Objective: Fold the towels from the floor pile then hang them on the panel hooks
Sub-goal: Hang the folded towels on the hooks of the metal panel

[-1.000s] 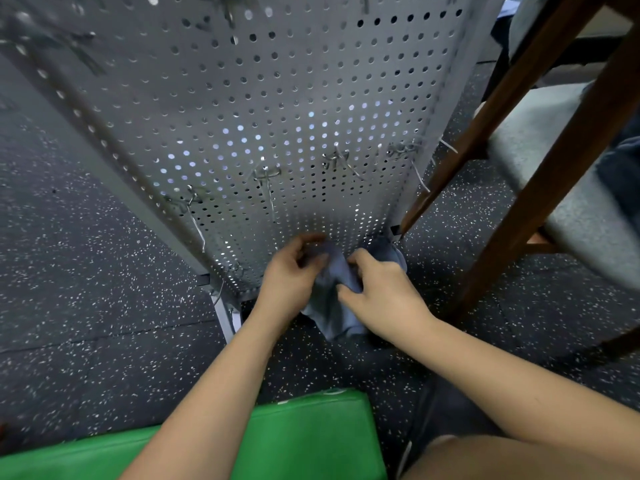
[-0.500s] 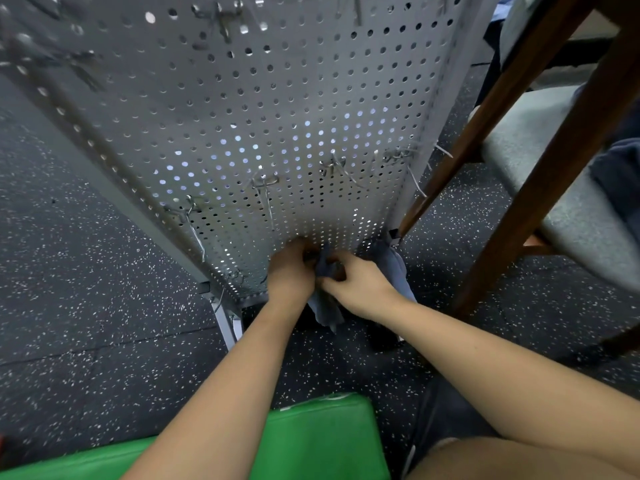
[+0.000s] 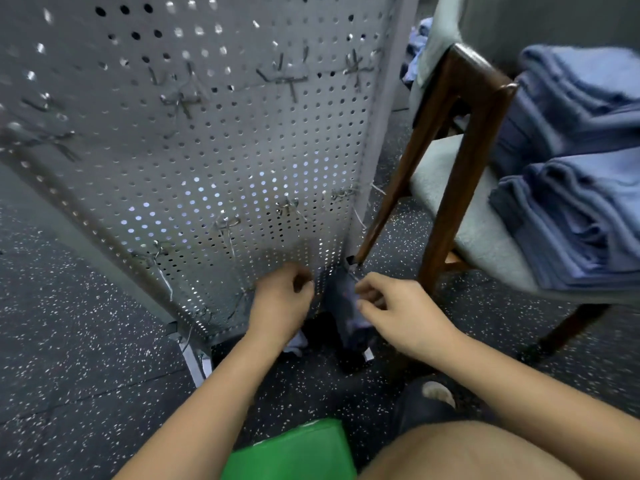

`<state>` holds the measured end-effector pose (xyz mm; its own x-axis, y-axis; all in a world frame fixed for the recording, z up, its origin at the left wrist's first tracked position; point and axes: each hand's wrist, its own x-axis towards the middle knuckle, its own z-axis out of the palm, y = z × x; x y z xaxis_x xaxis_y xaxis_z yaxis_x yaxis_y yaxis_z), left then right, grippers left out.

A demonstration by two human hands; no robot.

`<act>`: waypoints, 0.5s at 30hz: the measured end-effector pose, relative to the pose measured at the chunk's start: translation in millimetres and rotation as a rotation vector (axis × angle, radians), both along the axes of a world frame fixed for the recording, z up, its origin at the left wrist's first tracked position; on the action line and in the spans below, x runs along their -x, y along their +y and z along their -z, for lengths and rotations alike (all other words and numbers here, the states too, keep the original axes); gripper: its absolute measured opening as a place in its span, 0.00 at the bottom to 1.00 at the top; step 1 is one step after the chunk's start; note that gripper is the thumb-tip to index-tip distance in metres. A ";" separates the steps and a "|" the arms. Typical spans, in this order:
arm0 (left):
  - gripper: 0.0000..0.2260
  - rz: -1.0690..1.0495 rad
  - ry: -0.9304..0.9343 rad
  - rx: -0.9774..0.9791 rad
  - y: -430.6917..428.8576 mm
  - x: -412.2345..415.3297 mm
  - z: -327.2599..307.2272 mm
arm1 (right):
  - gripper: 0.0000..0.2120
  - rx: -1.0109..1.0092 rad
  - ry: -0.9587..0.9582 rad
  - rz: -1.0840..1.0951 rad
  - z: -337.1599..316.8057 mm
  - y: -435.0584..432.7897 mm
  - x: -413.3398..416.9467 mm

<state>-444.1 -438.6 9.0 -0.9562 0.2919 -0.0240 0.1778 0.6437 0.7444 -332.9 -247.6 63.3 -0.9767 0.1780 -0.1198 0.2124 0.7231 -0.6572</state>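
Hands: both are low at the foot of the panel, close together, with the towel between them.
Left hand [image 3: 282, 299]: I see it loosely curled, thumb and forefinger pinched toward each other near the panel face. It holds nothing I can make out; whether it grips a hook wire I cannot tell.
Right hand [image 3: 388, 306]: my fingers are half curled just beside the towel's upper edge. Motion blur hides whether they pinch the cloth or have let go, so I cannot tell.
Towel [image 3: 346, 313]: a small blue-grey piece hangs low at the panel's bottom right corner, draping down toward the floor [image 3: 86, 341]. I judge it sits on a lowest-row hook, which is why both hands work so near the ground.
Panel [image 3: 207, 161]: grey perforated metal, tilted in this view, carrying wire hooks [image 3: 227, 225] in rows. Every hook I can see above the towel is bare.
Chair [image 3: 467, 150]: wooden frame with a pale cushion, just right of the panel. Folded blue towels [image 3: 581, 216] are stacked on its seat, near enough to reach.
Green pad [image 3: 294, 452]: under me, probably for kneeling.
Step in hand: seating the towel on its hook, I judge.
Risk: a shallow catch could let the cloth slip to the floor.
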 end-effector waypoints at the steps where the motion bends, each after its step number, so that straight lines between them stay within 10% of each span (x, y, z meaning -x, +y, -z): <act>1: 0.04 0.062 0.012 -0.014 9.6 -5.7 -13.4 | 0.05 -0.041 0.026 0.012 -13.3 8.2 -9.1; 15: 0.09 0.656 0.302 -0.375 195.5 -85.8 -207.6 | 0.04 -0.350 0.507 0.284 -187.7 105.9 -115.5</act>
<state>-358.3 -243.1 216.6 -0.5372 0.7324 0.4185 0.6598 0.0557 0.7494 -217.3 -141.7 251.0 -0.8068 0.3809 0.4516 0.1528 0.8730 -0.4632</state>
